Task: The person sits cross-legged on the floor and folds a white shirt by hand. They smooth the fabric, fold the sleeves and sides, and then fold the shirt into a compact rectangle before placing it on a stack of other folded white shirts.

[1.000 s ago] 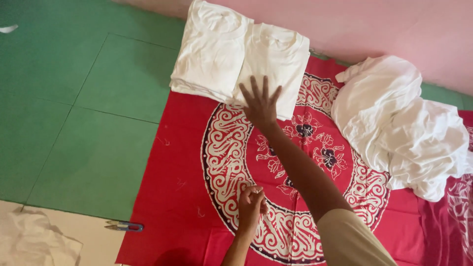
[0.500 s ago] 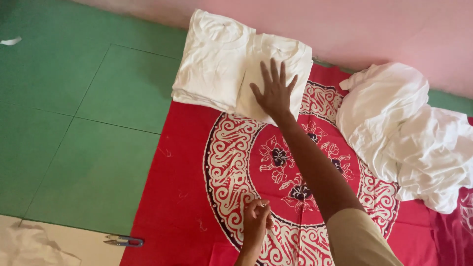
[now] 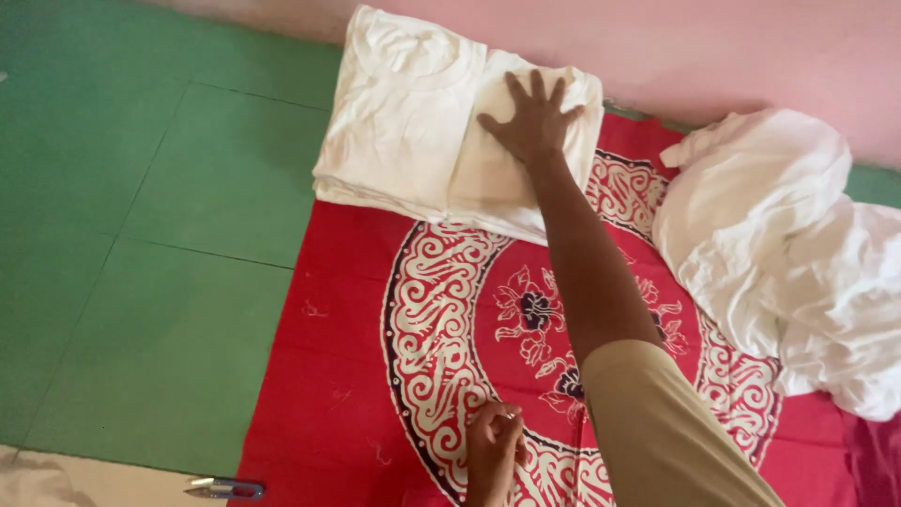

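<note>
Your right hand (image 3: 533, 122) lies flat, fingers spread, pressing the folded white shirt (image 3: 521, 155) at the far edge of the red patterned cloth (image 3: 357, 376), beside another folded white shirt (image 3: 394, 113). Your left hand (image 3: 493, 451) rests curled on the cloth, holding nothing visible.

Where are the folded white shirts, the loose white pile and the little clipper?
Folded white shirts (image 3: 404, 122), head view, left stack's top.
Loose white pile (image 3: 779, 235), head view, its middle.
Thread clipper (image 3: 225, 488), head view, its handle.
</note>
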